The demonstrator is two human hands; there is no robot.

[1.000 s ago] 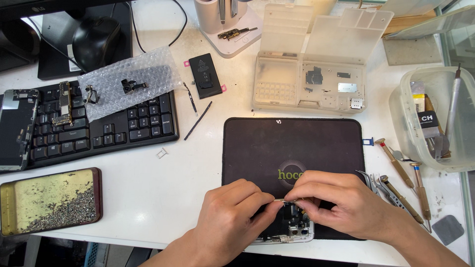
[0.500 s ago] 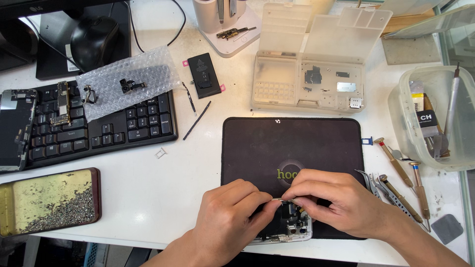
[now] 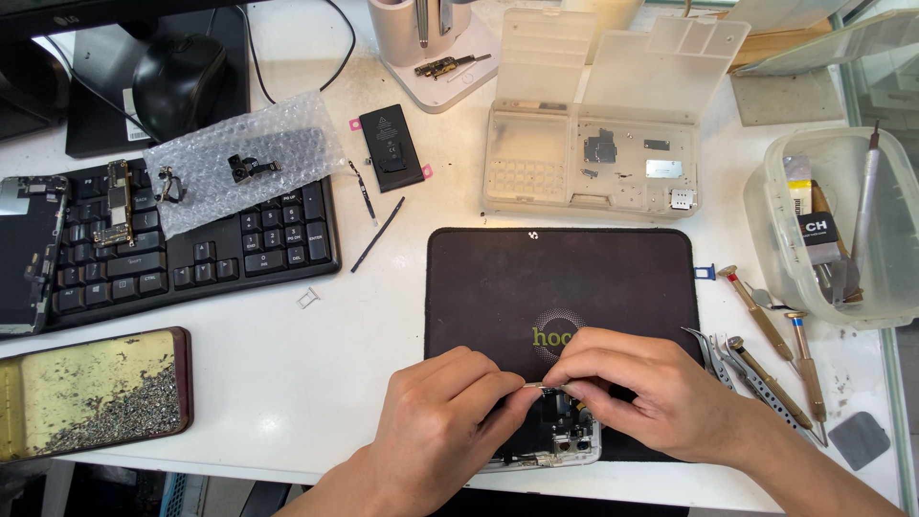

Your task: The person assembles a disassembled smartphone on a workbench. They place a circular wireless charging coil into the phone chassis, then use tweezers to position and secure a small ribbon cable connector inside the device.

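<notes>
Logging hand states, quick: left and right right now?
Left hand: closed, pinching a thin metal tool.
Right hand: closed on the same tool, over the opened phone.

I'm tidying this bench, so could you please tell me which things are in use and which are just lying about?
In use: left hand, right hand, thin metal tool, opened phone, black mat.
Lying about: keyboard, phone battery, parts box, screwdrivers.

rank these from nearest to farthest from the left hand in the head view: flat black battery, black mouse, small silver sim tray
From the left hand:
1. small silver sim tray, on the white desk up and to its left.
2. flat black battery, farther up, beside the bubble wrap.
3. black mouse, far corner, upper left.
</notes>
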